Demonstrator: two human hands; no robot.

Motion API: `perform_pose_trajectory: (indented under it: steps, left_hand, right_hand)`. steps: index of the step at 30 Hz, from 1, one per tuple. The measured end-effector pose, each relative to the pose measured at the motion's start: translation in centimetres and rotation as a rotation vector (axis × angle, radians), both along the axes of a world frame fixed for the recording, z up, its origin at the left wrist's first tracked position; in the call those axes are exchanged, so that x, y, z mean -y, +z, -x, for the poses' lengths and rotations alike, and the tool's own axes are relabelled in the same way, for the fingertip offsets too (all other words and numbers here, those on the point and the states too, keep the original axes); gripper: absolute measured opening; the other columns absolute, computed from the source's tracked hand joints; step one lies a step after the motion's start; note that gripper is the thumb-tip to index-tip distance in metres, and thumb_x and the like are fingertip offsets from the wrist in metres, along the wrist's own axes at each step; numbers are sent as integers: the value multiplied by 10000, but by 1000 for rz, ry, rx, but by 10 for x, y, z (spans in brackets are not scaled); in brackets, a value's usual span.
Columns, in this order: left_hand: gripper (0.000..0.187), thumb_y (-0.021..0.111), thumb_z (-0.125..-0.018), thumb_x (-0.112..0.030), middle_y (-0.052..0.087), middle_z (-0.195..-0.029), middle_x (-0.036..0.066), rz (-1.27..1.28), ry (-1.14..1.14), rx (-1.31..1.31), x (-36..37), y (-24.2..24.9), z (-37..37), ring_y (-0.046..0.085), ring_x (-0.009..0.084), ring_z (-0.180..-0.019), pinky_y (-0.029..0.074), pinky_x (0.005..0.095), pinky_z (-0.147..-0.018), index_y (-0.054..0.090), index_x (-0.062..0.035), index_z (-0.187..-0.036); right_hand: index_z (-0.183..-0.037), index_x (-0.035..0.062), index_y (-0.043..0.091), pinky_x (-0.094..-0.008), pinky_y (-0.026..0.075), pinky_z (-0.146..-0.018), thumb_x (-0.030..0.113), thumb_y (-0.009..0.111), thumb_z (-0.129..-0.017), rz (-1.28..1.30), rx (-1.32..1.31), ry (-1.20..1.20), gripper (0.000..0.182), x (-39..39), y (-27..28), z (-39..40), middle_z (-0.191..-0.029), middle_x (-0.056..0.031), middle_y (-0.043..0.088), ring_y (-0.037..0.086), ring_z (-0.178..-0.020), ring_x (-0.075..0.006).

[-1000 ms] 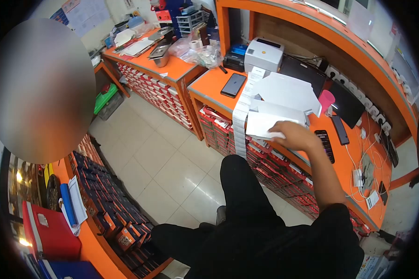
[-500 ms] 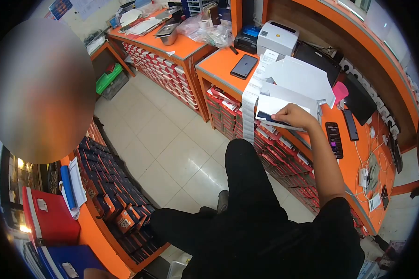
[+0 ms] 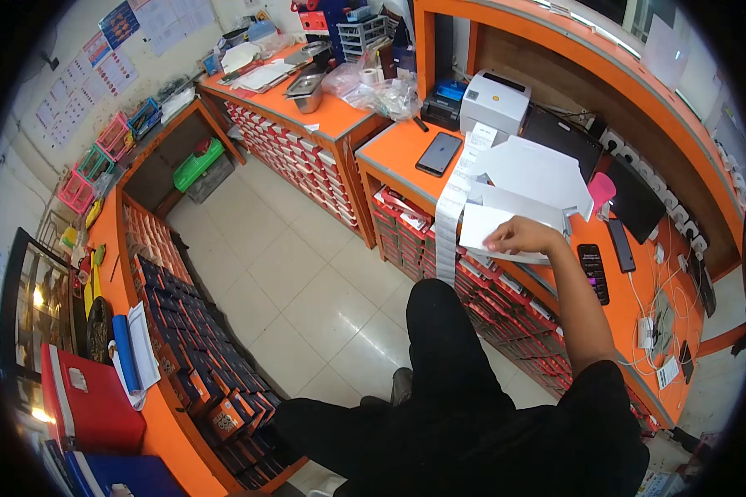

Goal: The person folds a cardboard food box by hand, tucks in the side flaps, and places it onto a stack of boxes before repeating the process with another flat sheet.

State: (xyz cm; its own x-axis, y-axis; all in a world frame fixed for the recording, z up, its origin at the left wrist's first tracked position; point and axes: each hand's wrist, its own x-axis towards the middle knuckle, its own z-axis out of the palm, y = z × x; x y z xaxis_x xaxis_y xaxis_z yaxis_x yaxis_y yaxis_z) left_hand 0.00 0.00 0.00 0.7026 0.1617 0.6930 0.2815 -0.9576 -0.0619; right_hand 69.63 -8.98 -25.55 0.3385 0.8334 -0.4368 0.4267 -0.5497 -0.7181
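Note:
My right hand (image 3: 522, 236) reaches over the desk at the right, with fingers bent and pinched at the lower edge of a flat white card (image 3: 478, 225). The card lies at the near side of an open white box (image 3: 539, 201), whose lid (image 3: 535, 170) is folded back. A long printed strip of labels (image 3: 448, 217) hangs over the desk edge beside the box, running from a white label printer (image 3: 495, 101). What lies under my fingers is hidden. My left hand is out of sight.
A smartphone (image 3: 438, 154) lies left of the box; two more phones (image 3: 593, 273) (image 3: 621, 245) lie to the right, near a pink cup (image 3: 602, 190) and white cables. Stacked dark boxes (image 3: 199, 356) fill the left shelf. Red and blue binders (image 3: 99, 398) stand above.
A dark strip beside my right fingertips is now covered by the white card. The view has tilted up slightly, and part of a hand at the lower left edge has gone.

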Motion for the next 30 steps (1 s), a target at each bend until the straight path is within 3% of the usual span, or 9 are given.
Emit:
perform_pose_trajectory:
  steps: [3,4,11,13,14,16,19,24,30]
  left_hand:
    - [584,622,-934,-579,607,-1066,149,329,356,290,-51,-105,1,591,286,-1071,445,445,-939,631,-4,-1036]
    - [559,632,-939,-540,594,-1055,142,440,7,178,-72,-110,-18,573,253,-1065,450,379,-896,626,9,-1041]
    - [547,779,-844,-479,647,-1088,127,1104,20,-47,-70,-179,-86,603,217,-1013,469,325,-882,674,7,-1072]
    - [405,810,-804,-267,678,-1083,148,1166,7,-69,-67,-197,-94,645,263,-1041,495,358,-889,690,6,-1078]
    - [405,810,-804,-267,678,-1083,148,1162,9,-67,-64,-202,-98,645,263,-1041,495,358,-889,690,6,-1078]
    - [354,795,-815,-183,677,-1104,139,1233,2,-57,-59,-208,-105,646,243,-1036,499,339,-891,687,-4,-1101]
    - [347,786,-823,-164,679,-1099,131,1193,36,12,-57,-216,-109,643,230,-1034,501,327,-890,682,-3,-1113]
    - [285,765,-823,-121,680,-1084,135,1261,168,265,-54,-236,-107,639,256,-1040,496,355,-905,681,-9,-1071]
    - [394,789,-773,-124,654,-1204,94,218,18,127,-40,-180,-179,616,323,-1133,458,493,-999,666,-107,-1147]
  right_hand:
    - [-1137,85,788,-280,542,-747,351,792,-911,-130,169,237,349,4,-16,-12,-982,-36,760,667,-863,-126]
    - [-1106,70,785,-280,530,-744,396,759,-932,-47,55,125,371,5,-5,-6,-941,-27,749,645,-822,-113]
    - [-1013,30,755,-295,530,-741,388,701,-962,50,97,71,366,-1,1,-15,-863,-76,732,635,-767,-131]
    - [-996,11,738,-357,546,-759,272,705,-932,-132,491,272,271,-2,3,4,-840,-135,729,668,-755,-211]
    - [-1028,36,756,-468,541,-819,193,692,-890,-145,480,256,218,-1,-2,11,-931,-214,728,707,-874,-392]
    - [-1008,48,756,-475,545,-833,183,695,-889,-62,665,193,190,-4,10,36,-946,-213,728,706,-895,-402]
    - [-989,57,745,-497,541,-828,162,679,-904,17,893,98,150,1,50,56,-984,-210,725,691,-920,-431]
    - [-1023,33,649,-475,500,-786,16,629,-909,-771,1019,-289,116,24,109,74,-934,-171,661,647,-884,-395]
    - [-967,97,643,-408,392,-823,-92,608,-748,-1078,796,226,292,15,157,152,-909,-60,634,578,-871,-288]
